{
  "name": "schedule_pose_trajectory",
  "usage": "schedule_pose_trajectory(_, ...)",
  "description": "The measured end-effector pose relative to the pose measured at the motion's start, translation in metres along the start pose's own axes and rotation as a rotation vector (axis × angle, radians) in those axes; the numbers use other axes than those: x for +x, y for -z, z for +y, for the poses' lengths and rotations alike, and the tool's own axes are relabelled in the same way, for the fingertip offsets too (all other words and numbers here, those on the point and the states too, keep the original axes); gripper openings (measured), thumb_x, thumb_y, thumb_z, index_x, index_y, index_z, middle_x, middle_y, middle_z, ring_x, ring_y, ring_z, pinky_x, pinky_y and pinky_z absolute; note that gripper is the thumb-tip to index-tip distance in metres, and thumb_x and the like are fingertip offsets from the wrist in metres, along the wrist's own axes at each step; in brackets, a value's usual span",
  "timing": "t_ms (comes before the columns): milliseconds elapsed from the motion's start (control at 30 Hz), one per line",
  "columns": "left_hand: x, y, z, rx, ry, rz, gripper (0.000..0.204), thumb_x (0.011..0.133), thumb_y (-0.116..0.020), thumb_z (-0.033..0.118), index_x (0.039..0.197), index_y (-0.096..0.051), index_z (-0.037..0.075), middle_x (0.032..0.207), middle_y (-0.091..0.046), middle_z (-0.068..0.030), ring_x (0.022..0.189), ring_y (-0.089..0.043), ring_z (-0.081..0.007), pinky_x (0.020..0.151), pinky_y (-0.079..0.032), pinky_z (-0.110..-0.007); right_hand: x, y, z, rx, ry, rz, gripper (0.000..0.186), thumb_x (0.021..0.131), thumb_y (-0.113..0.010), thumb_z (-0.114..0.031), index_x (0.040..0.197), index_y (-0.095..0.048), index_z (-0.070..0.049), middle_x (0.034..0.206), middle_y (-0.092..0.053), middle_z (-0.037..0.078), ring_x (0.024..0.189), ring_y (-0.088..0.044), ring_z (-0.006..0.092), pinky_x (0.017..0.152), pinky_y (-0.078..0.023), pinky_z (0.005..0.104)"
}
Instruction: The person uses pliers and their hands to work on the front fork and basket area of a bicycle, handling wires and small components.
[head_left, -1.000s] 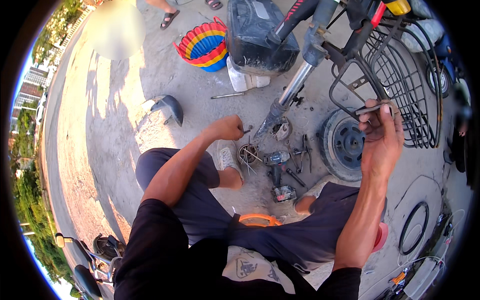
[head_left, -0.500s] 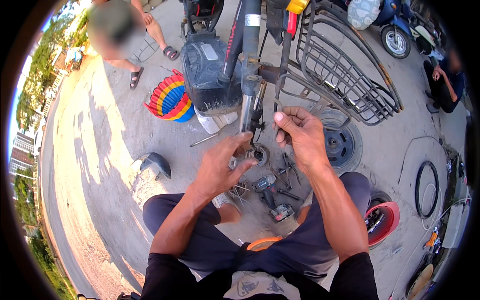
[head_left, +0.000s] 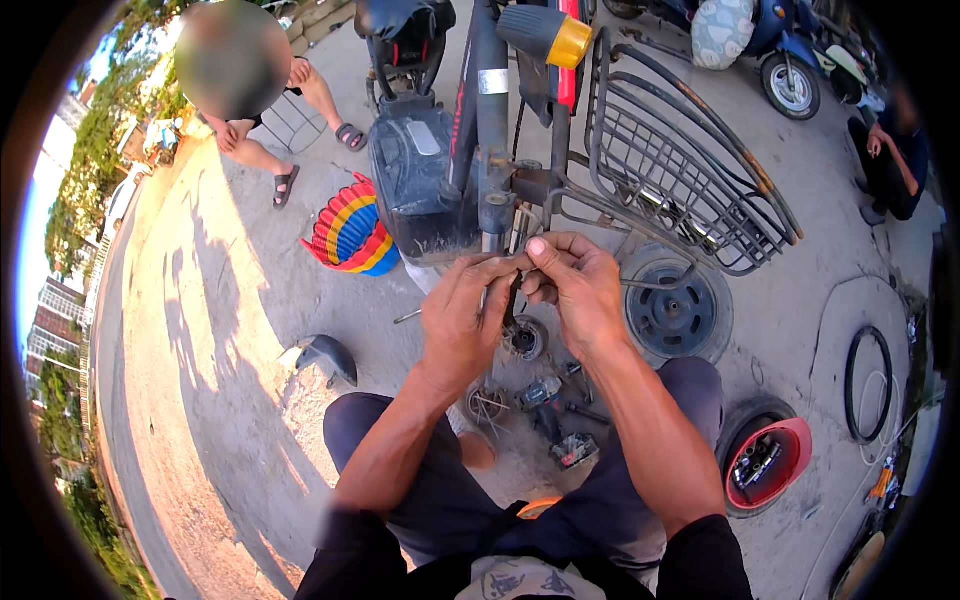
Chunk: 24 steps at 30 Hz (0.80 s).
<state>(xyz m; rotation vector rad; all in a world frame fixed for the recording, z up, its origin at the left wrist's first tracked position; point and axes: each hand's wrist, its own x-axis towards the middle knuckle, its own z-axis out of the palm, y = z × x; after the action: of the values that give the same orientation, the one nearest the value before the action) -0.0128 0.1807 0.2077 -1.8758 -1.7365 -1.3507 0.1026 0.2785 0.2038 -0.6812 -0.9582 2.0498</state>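
In front of the bike's fork, my left hand [head_left: 462, 308] and my right hand [head_left: 572, 290] meet, fingertips almost touching. Both are closed in a pinch; whatever lies between the fingers is too small to make out. Behind them rises the grey fork tube [head_left: 493, 120], with its lower end hidden by my left hand. Just below my fingers, a round metal hub [head_left: 524, 338] sits near the ground. A cordless impact wrench [head_left: 546, 412] lies on the concrete between my feet.
A wire basket [head_left: 690, 160] juts out to the right above a spare wheel [head_left: 676, 302]. At the left stands a striped plastic basket [head_left: 350, 228]. A red bowl of sockets [head_left: 795, 450] rests in a tyre at the right. Two people sit nearby, far left and far right.
My hands have come together from apart, the left moving right and up, the right slightly left and down. The view has shifted a little, and the yellow-topped lamp shows more fully.
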Motion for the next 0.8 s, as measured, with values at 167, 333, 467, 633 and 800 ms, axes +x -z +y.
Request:
schedule_pose_trajectory(167,0.018,0.0,0.006,-0.029,0.152,0.026,0.018,0.085,-0.066,-0.003,0.103,-0.064,0.0,0.095,-0.066,-0.0146,0.083,-0.066,-0.0312,0.072,-0.052,-0.038,0.006,0.02,-0.005,-0.218,0.111,0.018,0.02,0.093,-0.069,-0.014,0.1,-0.061,0.003,0.08,-0.067,0.008,0.061,-0.059,0.0108,0.053,-0.048,0.0243)
schedule_pose_trajectory(333,0.037,-0.004,-0.004,-0.009,0.082,0.056,0.016,0.085,-0.067,-0.002,0.101,-0.064,0.0,0.092,-0.065,-0.0137,0.082,-0.065,-0.0318,0.072,-0.052,-0.037,0.003,0.023,-0.02,-0.776,0.348,0.17,0.018,0.091,-0.07,-0.012,0.102,-0.063,0.001,0.085,-0.068,0.011,0.062,-0.061,0.0135,0.059,-0.05,0.0288)
schedule_pose_trajectory(467,0.066,-0.009,-0.013,-0.007,-0.042,0.1,0.01,0.087,-0.065,0.001,0.097,-0.063,0.001,0.089,-0.064,-0.0139,0.083,-0.064,-0.0343,0.07,-0.051,-0.039,0.005,0.022,-0.026,-1.09,0.695,0.136,0.014,0.09,-0.068,-0.007,0.101,-0.065,0.001,0.095,-0.068,0.015,0.075,-0.067,0.0237,0.068,-0.052,0.0351)
schedule_pose_trajectory(633,0.101,-0.008,-0.024,-0.079,-0.018,-0.053,0.007,0.09,-0.061,0.006,0.095,-0.061,0.001,0.086,-0.064,-0.0155,0.084,-0.064,-0.0378,0.069,-0.05,-0.043,0.002,0.001,-0.062,-1.303,0.952,0.077,0.021,0.088,-0.068,-0.003,0.108,-0.066,0.0,0.101,-0.068,0.016,0.086,-0.067,0.0321,0.073,-0.053,0.0394)
schedule_pose_trajectory(800,0.105,-0.009,-0.038,-0.149,-0.065,-0.085,0.008,0.091,-0.061,0.008,0.095,-0.061,0.0,0.084,-0.067,-0.0167,0.082,-0.065,-0.0388,0.068,-0.051,-0.045,0.022,-0.034,-0.087,-1.491,0.771,-0.084,0.022,0.085,-0.07,-0.009,0.103,-0.065,0.004,0.091,-0.068,0.022,0.081,-0.066,0.0401,0.069,-0.05,0.0439)
